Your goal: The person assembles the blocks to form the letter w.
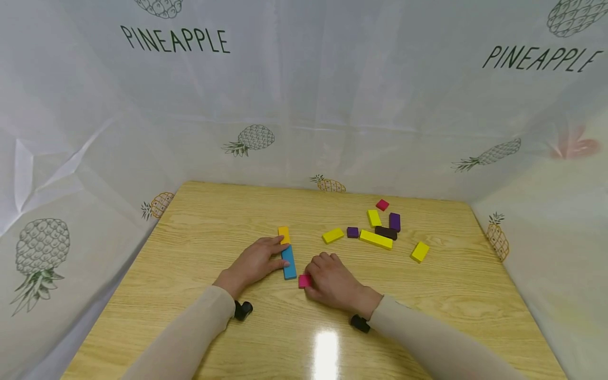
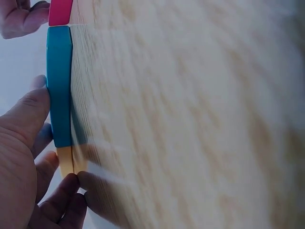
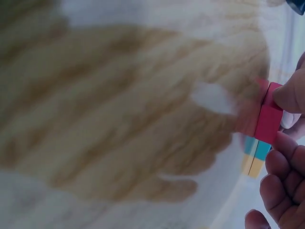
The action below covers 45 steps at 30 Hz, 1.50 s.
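Note:
A blue block (image 1: 288, 263) and an orange block (image 1: 283, 235) lie end to end in a line on the table. My left hand (image 1: 256, 264) rests against their left side, its thumb (image 2: 33, 112) on the blue block and other fingertips touching the orange one. My right hand (image 1: 334, 282) pinches a pink block (image 3: 269, 125) between thumb and fingers, just off the blue block's near end. Part of the pink block is hidden under that hand. In the left wrist view the pink block (image 2: 60, 12) lines up with the blue block, a thin gap between them.
Right of centre lie several loose blocks: a long yellow one (image 1: 376, 239), short yellow ones (image 1: 333, 235), a dark brown one (image 1: 386, 233), purple ones (image 1: 395, 222) and a red one (image 1: 382, 205). A pineapple-print cloth (image 1: 294, 105) hangs behind and beside the wooden table (image 1: 214, 211).

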{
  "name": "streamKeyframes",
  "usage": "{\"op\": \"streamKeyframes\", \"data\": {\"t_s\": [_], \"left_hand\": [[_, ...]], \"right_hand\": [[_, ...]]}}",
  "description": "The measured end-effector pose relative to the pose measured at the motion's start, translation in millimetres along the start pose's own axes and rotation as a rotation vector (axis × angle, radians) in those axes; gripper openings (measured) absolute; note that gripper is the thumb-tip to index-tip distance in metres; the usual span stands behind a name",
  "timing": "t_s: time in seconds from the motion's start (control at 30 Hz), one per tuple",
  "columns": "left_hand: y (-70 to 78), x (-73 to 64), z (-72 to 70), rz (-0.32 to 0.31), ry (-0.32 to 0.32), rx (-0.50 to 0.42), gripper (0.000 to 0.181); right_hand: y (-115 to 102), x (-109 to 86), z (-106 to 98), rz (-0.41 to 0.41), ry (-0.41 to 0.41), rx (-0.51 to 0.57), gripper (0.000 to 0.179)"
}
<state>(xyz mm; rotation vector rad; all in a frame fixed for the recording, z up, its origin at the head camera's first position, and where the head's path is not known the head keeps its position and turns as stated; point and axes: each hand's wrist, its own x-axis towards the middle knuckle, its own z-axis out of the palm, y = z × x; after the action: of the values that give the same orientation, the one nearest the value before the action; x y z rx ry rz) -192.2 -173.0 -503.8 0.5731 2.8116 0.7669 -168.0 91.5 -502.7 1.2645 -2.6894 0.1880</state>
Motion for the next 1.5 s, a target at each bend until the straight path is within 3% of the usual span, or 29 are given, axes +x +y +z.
{"op": "streamKeyframes", "data": {"t_s": [1.17, 1.5], "left_hand": [[0.4, 0.5, -1.0, -0.017, -0.010, 0.000, 0.059], [-1.1, 0.7, 0.3, -0.012, -0.010, 0.001, 0.059]], "right_hand": [[-4.6, 4.0, 2.8, 0.004, 0.005, 0.016, 0.025], [-0.2, 4.2, -2.6, 0.042, -0.024, 0.060, 0.041]]}}
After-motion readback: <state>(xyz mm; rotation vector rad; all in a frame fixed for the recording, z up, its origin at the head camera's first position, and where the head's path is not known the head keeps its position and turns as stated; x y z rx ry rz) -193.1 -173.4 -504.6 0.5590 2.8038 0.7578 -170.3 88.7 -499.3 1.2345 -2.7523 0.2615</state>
